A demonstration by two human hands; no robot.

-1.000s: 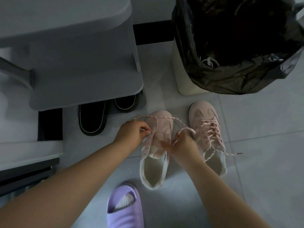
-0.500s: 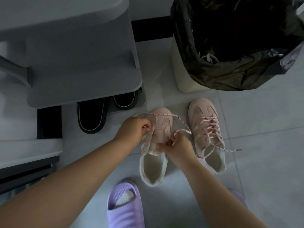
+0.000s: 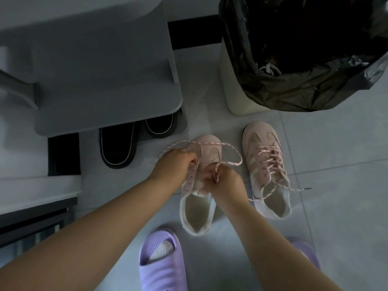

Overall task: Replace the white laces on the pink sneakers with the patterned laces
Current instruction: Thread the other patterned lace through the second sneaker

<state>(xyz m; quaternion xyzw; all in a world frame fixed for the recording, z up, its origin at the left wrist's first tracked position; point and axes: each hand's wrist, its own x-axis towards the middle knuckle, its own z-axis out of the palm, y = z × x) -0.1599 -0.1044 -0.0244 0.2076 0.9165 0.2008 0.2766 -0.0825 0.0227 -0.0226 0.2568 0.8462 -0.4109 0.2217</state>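
Pinching the patterned lace, both hands work over the left pink sneaker. Left hand and right hand each grip it.

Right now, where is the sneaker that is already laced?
In the head view, the laced sneaker stands on the floor right of the sneaker being laced, just below the white bin.

Left hand and right hand close together, fingers pinched.
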